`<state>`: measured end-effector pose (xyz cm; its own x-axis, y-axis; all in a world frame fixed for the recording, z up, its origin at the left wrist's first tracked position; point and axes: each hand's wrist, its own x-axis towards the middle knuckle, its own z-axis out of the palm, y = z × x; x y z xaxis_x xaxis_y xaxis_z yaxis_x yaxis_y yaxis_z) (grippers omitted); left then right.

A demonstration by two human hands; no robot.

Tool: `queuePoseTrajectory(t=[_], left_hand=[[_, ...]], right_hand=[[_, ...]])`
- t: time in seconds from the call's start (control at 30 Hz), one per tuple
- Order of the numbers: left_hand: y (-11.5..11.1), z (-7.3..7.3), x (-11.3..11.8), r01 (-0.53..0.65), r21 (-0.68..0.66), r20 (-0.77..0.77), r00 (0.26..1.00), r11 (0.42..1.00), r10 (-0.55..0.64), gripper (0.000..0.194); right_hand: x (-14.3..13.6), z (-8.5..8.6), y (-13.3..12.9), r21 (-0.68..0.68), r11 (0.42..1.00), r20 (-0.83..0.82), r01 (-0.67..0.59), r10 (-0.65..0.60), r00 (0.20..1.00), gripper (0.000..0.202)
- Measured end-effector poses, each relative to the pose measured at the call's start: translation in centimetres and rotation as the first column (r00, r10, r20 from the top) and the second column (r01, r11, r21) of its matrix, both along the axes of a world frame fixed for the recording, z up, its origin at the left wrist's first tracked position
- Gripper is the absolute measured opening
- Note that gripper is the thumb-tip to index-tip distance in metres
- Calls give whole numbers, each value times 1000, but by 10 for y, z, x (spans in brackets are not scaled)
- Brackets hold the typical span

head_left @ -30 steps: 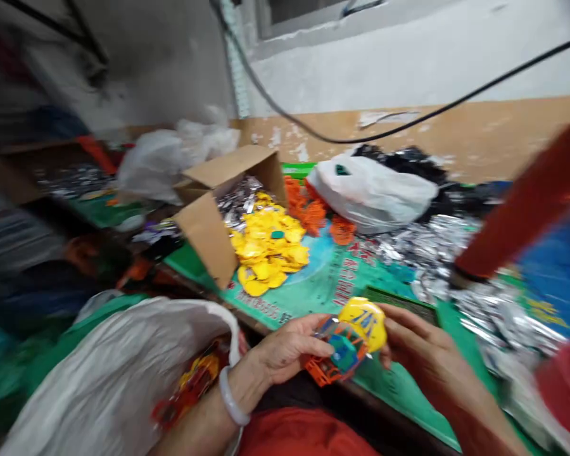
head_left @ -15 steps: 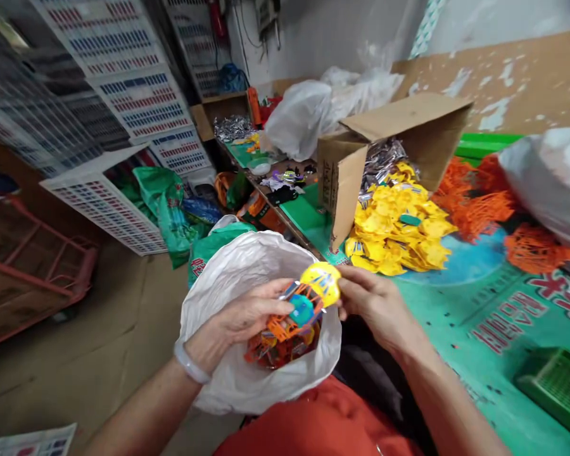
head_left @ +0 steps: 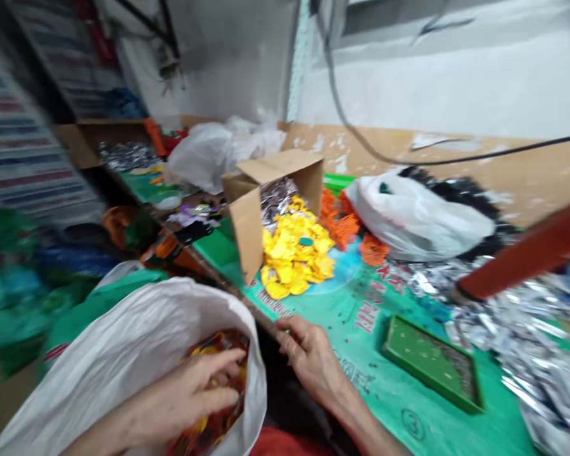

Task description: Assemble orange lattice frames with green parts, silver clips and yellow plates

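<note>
My left hand (head_left: pixel 206 389) is inside the mouth of a large white woven sack (head_left: pixel 137 335), its fingers apart and holding nothing. Under it lie orange, red and yellow pieces (head_left: pixel 225 418), partly hidden by the hand and blurred. At the table's near edge is my right hand (head_left: pixel 311 358), fingers loosely bent, thumb apart from the forefinger, nothing visible in it. Beyond it, a heap of yellow plastic pieces (head_left: pixel 297 253) spills from a cardboard box (head_left: pixel 247 234) lying on its side. A small green piece (head_left: pixel 306 241) rests on the heap.
Orange netlike pieces (head_left: pixel 373 250) and a white plastic bag (head_left: pixel 418 218) lie behind. A green tray (head_left: pixel 432 364) sits on the green-covered table (head_left: pixel 361 373). Silvery strips (head_left: pixel 546 367) and a red post (head_left: pixel 527 253) are at the right. A black cable (head_left: pixel 456 161) crosses the wall.
The orange, yellow and teal piece held in both hands has left them. My left hand has opened over the sack's contents. My right hand has come away, and the view has swung right.
</note>
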<state>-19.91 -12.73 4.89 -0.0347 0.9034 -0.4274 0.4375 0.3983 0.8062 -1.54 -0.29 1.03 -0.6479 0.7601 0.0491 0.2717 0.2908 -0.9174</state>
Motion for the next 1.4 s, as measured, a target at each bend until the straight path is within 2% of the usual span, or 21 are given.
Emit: queuePoseTrajectory(t=[0.03,0.1,0.17,0.23,0.3,0.33,0.37,0.43,0.57,0.7,0.77,0.87,0.97,1.07,1.13,1.23,1.33,1.4], left_hand=[[13,3,9,107,-26,-5,994,994,-107,51],[41,6,28,269,16,-39,963,963,-268,50],[74,6,48,412,115,-87,911,904,-404,44],[111,5,69,519,215,-171,854,828,-491,36],[151,4,90,559,299,-353,818,773,-454,25],[173,3,100,559,325,-468,796,763,-385,19],[194,2,111,557,338,-510,786,759,-349,17],[238,-1,131,551,356,-558,773,755,-302,17],[314,-14,165,520,360,-631,747,775,-208,31],[359,-33,185,494,352,-672,725,795,-154,34],[370,-43,189,489,335,-681,716,805,-152,34],[373,-57,187,478,317,-683,715,819,-153,33],[367,-67,180,460,319,-675,724,828,-142,34],[357,-73,172,441,334,-656,744,833,-130,34],[351,-74,167,419,343,-629,767,841,-126,34],[345,-68,161,364,360,-553,825,859,-118,33],[343,-57,153,270,384,-419,903,883,-94,32],[338,-52,146,191,387,-295,953,902,-75,32]], right_hand=[[10,2,5,18,999,6,46,-46,999,27],[32,6,19,50,989,17,139,-139,990,30],[54,9,37,82,970,34,228,-231,972,32],[75,12,58,128,943,64,308,-318,946,32],[91,16,77,189,908,98,374,-397,913,30],[97,18,85,224,891,114,395,-426,897,29],[101,20,91,258,877,131,406,-448,885,27],[106,23,96,323,856,169,403,-471,866,24],[105,23,94,413,830,271,375,-505,819,19],[105,18,102,447,819,410,359,-544,732,14],[107,14,114,452,817,478,358,-561,676,19],[112,7,133,455,809,566,372,-586,580,27],[114,-2,145,467,801,626,374,-599,500,30],[113,-11,148,495,793,652,356,-609,451,31],[115,-14,150,522,774,655,358,-633,413,30],[125,-16,156,575,713,646,401,-697,313,30],[144,-18,164,618,644,631,450,-748,205,33],[154,-20,168,623,627,632,468,-756,172,33]])
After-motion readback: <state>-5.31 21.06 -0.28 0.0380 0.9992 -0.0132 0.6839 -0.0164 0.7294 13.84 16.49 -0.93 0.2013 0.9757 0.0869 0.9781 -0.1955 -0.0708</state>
